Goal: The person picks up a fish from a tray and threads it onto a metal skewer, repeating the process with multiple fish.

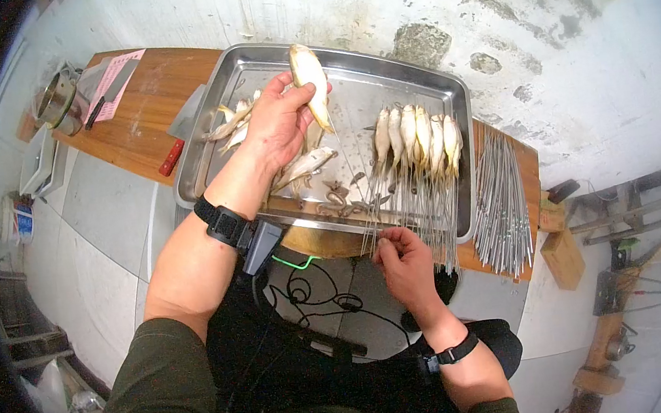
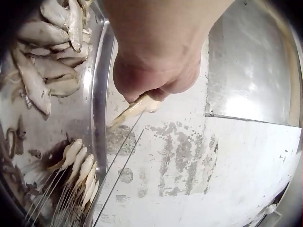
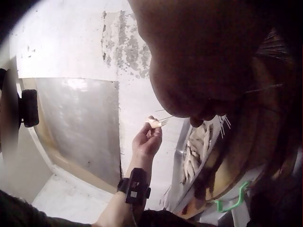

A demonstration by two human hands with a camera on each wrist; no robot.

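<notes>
My left hand [image 1: 282, 122] grips a small pale fish [image 1: 310, 74] above the metal tray, head end up and tail pointing down. Two thin metal skewers [image 2: 124, 163] run from the fish's tail end, as the left wrist view shows. Low at the tray's near edge, my right hand [image 1: 409, 269] pinches the skewers' lower ends between thumb and fingers. To the right, a row of skewered fish [image 1: 423, 135] lies side by side in the tray, skewers toward me. Loose fish [image 1: 309, 162] lie under and beside my left forearm, partly hidden by it.
The metal tray [image 1: 455, 86] sits on a wooden board [image 1: 144, 105] against a stained wall. A bundle of bare skewers [image 1: 501, 203] lies right of it. Left are a red-handled knife [image 1: 172, 157], a black-handled knife [image 1: 96, 111] and a metal pot [image 1: 58, 103]. Dark scraps [image 1: 337, 193] lie in the tray.
</notes>
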